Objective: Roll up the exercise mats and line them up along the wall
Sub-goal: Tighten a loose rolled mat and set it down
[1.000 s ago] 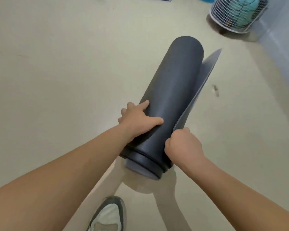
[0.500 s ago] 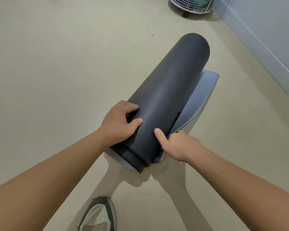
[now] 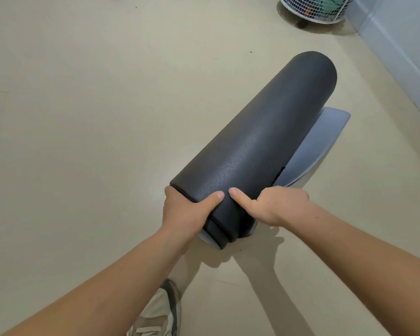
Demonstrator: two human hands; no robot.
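Observation:
A dark grey exercise mat (image 3: 257, 139) is rolled into a thick cylinder, held above the beige floor with its far end pointing toward the upper right. Its loose lighter-grey tail (image 3: 323, 144) sticks out on the right side of the roll. My left hand (image 3: 187, 212) grips the near end from the left, thumb across the top. My right hand (image 3: 274, 204) grips the same end from the right, thumb on the roll and fingers curled under by the tail. The two thumbs almost meet.
A pale blue-grey wall (image 3: 403, 44) with a baseboard runs along the right. A white wire-mesh fan (image 3: 318, 8) stands on the floor at the top right near the wall. My shoe (image 3: 160, 311) is at the bottom centre.
Both hands slid down to the near end of the roll and closed in on each other. The tail, standing up a second ago, now lies low beside the roll. The view shifted toward the wall.

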